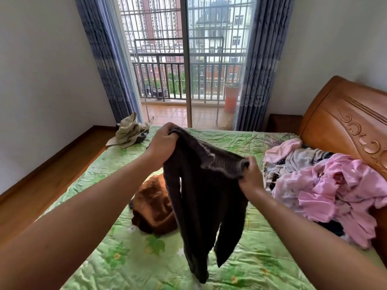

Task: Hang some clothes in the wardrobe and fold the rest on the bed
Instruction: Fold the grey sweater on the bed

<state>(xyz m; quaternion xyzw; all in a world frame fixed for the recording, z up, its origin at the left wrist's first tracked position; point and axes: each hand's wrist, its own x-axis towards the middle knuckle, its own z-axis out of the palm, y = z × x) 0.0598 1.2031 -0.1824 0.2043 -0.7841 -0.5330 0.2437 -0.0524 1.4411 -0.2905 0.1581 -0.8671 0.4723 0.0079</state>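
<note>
Both hands grip the waistband of the dark grey knit trousers, the left hand higher and the right hand lower, fingers curled into the fabric. Held above the middle of the bed, the legs hang straight, probably to sort them before folding. The unsorted pink pile lies along the headboard edge, and a brown garment lies behind the trousers.

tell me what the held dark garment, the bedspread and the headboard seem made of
The dark garment looks like a matte knit: ribbed rows at the waistband, fuzzy edges. The bedspread is likely quilted satin-like fabric: glossy sheen, puckered stitching. The headboard appears varnished wood: carved scrolls, warm gloss.
</note>
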